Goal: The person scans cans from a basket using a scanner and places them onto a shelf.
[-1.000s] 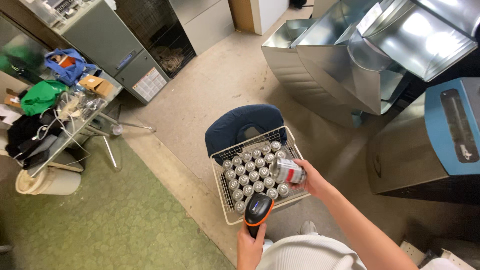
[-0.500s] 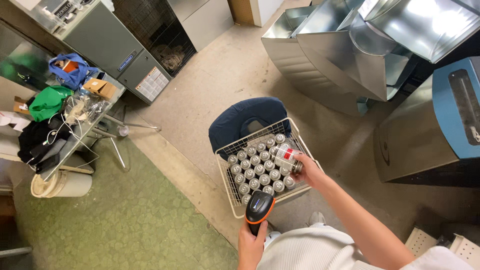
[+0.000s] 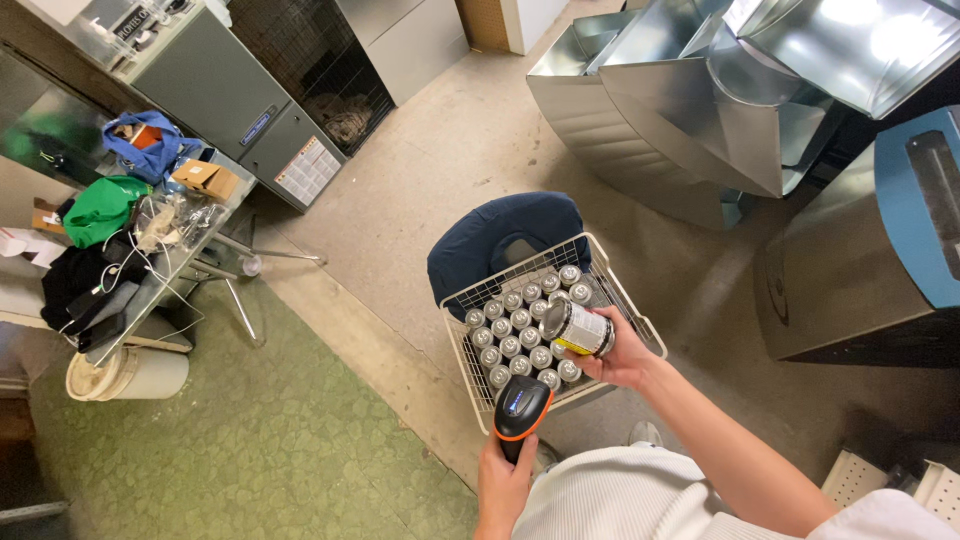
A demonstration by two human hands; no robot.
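My right hand [image 3: 622, 358] held a metal can [image 3: 577, 327] on its side, just above the near right part of a white wire basket [image 3: 632, 318]. My fingers were curled round the can's body from below, pressed against its label, with the thumb on the side nearest me, and the silver lid faced left toward my other hand. My left hand [image 3: 503, 482] gripped the handle of a black and orange handheld scanner [image 3: 521, 407], fingers closed tight around it, and the scanner's head tilted up toward the can, near it but not touching. The basket was packed with rows of upright cans [image 3: 515, 338], their silver tops showing, and it sat on a dark blue padded seat [image 3: 500, 235] that stood on the concrete floor [image 3: 450, 150]. To my left lay a patch of worn green flooring [image 3: 250, 440], and beyond it a small folding table [image 3: 170, 260] heaped with cables, a green cloth [image 3: 100, 207], a blue bag [image 3: 145, 145] and a cardboard box [image 3: 205, 178]. A white bucket [image 3: 125, 373] stood beside the table's legs. Shiny sheet-metal ducting [image 3: 700, 110] rose ahead on my right.
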